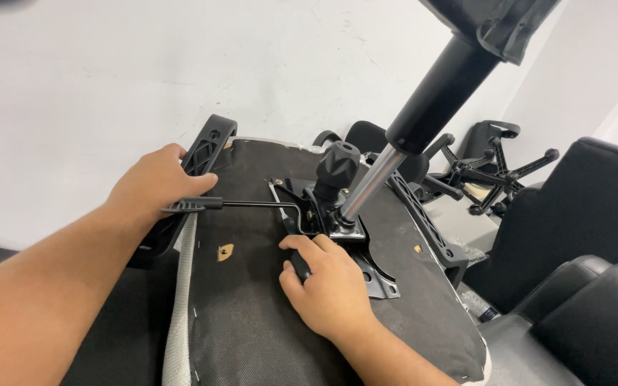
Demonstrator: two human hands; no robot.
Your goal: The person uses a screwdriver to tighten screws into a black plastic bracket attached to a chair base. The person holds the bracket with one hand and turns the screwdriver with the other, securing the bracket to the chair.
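An upturned office chair seat [252, 300], its black fabric underside facing up, is seen from above, with the metal tilt mechanism plate [352, 246] bolted near its middle and a chrome gas lift cylinder [373, 182] rising from the plate toward one o'clock into a black sleeve [441, 93]. The left hand [155, 187] is closed around the upper part of the black armrest bracket [205, 154] at nine o'clock of the plate, beside the paddle end of the thin adjustment lever [252, 205], so that the seat appears to be steadied. The right hand [330, 286] is curled at six o'clock of the plate around a small dark object [300, 266], perhaps a tool handle or knob; what it is cannot be told, since the fingers cover it. A ribbed black tension knob [337, 166] stands just at eleven o'clock of the cylinder base. The step in hand is judged to be work on the plate's fastening; a firm hold on the seat and a careful turn at the plate's near corner would be called for. A small yellowish tag [225, 251] is fixed on the fabric at eight o'clock of the plate, and a smaller one [417, 249] at three o'clock. A black star base [498, 168] lies well apart at two o'clock, and black cushions [588, 286] at four o'clock.
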